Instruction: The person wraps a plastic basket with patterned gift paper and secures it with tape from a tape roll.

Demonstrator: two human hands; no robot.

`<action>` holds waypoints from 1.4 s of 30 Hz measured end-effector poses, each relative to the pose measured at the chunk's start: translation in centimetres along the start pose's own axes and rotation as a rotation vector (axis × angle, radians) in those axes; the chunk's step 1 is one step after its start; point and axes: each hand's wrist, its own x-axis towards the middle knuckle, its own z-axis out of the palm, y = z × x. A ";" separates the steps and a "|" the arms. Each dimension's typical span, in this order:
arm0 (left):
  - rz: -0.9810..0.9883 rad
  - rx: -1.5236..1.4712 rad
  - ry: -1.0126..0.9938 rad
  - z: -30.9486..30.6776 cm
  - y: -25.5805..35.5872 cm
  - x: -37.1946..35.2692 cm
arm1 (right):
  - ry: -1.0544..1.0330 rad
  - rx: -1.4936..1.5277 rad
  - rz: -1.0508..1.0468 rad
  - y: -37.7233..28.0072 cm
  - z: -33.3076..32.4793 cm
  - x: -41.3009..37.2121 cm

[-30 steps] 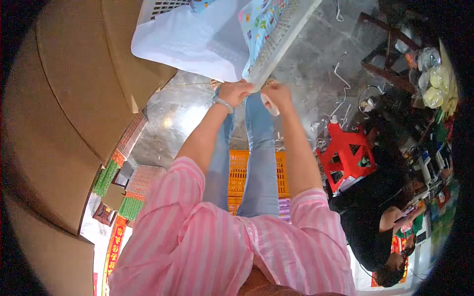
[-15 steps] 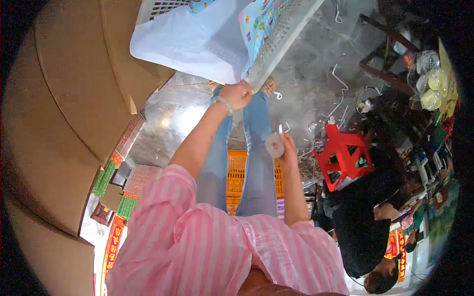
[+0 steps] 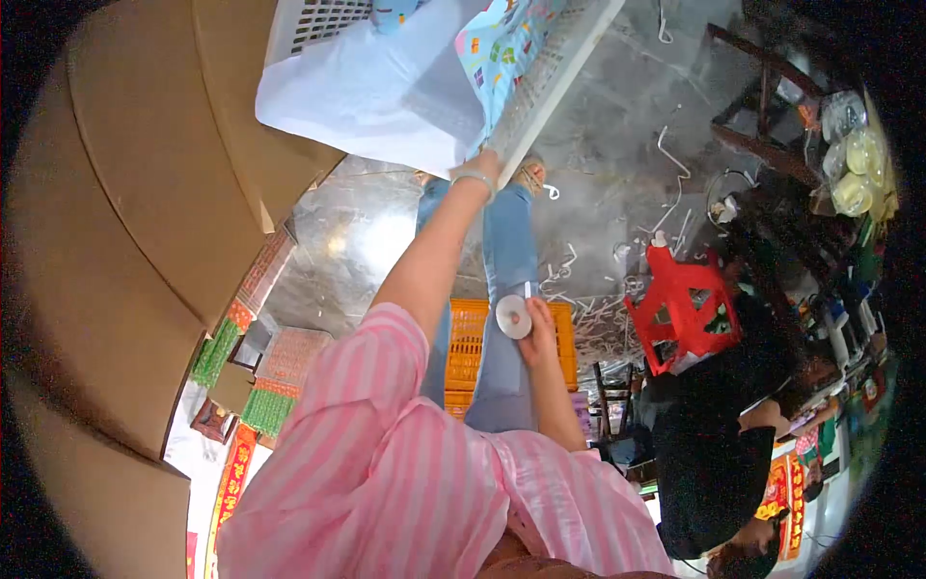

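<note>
My left hand (image 3: 479,170), a bracelet at its wrist, is closed on the lower edge of a pale blue and white sheet (image 3: 362,101) at the near corner of a white slatted crate (image 3: 564,92). A colourful printed part of the sheet (image 3: 503,53) lies inside the crate. Lower and to the right, my right hand (image 3: 542,333) has its fingers round the side of a white roll (image 3: 513,317), in front of my leg. A short white piece sticks up beside the roll.
Brown cardboard (image 3: 116,193) fills the left side. An orange crate (image 3: 468,343) stands behind my legs. To the right are a red stool (image 3: 683,307), a person in black (image 3: 709,454) and a dark wooden frame (image 3: 767,106). White strips litter the floor (image 3: 608,193).
My right hand has moved left and down with the roll, which now faces the camera more. My left hand has shifted slightly right, and the sheet's lower edge has moved with it.
</note>
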 end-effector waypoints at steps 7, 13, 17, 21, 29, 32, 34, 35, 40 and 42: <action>0.007 -0.138 -0.052 1.7 -1.2 2.8 | 0.002 0.053 -0.017 0.0 -0.2 -0.1; 0.125 -0.081 -0.022 0.3 -0.7 1.1 | -0.007 0.071 -0.030 0.0 -0.7 0.2; 0.035 -0.050 -0.062 1.3 -1.4 2.4 | -0.047 0.077 -0.014 0.0 -1.1 0.4; 0.058 -0.002 -0.028 1.9 -1.2 3.3 | -0.039 0.062 -0.020 -0.2 -1.1 0.5; 0.092 0.095 -0.152 1.1 -1.5 4.6 | 0.003 0.079 -0.005 -0.5 -1.0 0.2; -0.029 0.007 -0.385 0.5 -2.4 7.1 | 0.019 0.102 -0.020 -0.3 -1.0 0.3; -0.064 -0.022 -0.459 0.2 -1.6 6.0 | -0.004 0.101 -0.029 -0.2 -1.4 0.4; 0.043 0.068 -0.254 1.1 -1.2 4.1 | -0.024 0.098 -0.032 -0.1 -1.7 0.4; 0.142 0.146 -0.027 6.2 -5.6 9.2 | -0.047 0.116 -0.036 0.5 -2.2 0.8; 0.174 0.153 0.009 6.8 -6.4 10.2 | -0.030 0.119 -0.041 0.1 -1.7 0.2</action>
